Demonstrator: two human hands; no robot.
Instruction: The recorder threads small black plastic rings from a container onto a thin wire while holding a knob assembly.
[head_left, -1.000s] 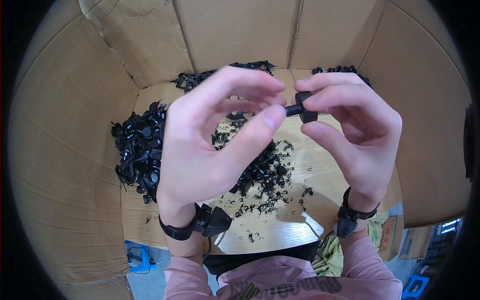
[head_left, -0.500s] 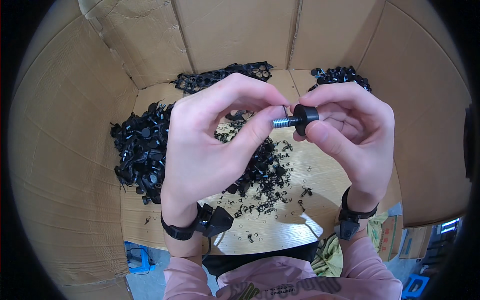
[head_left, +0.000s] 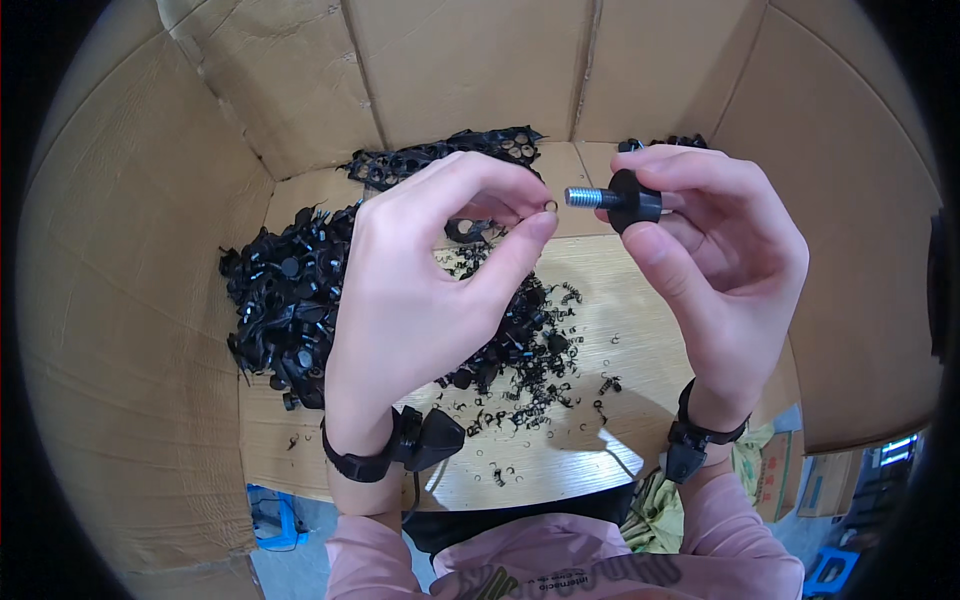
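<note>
Between the thumb and fingers of my right hand (head_left: 725, 225) is a black rubber mount (head_left: 634, 203), its silver threaded stud pointing left. My left hand (head_left: 430, 270) pinches a small thin dark ring (head_left: 551, 206) at its fingertips, just off the tip of the stud and apart from it. Both hands are raised above the wooden table (head_left: 640, 330). Below and between them lies a heap of small black scraps (head_left: 525, 350) and curled rings, partly hidden by my left hand.
To the left is a big pile of black rubber parts with studs (head_left: 285, 290). A black perforated rubber sheet (head_left: 440, 157) lies at the back, with more studded parts (head_left: 690, 142) at the back right, mostly hidden by my right hand. Cardboard walls (head_left: 110, 270) enclose the table.
The small ring has come off the stud in my left fingertips. My hands have drawn apart, the right one moving right and up with the rubber mount.
</note>
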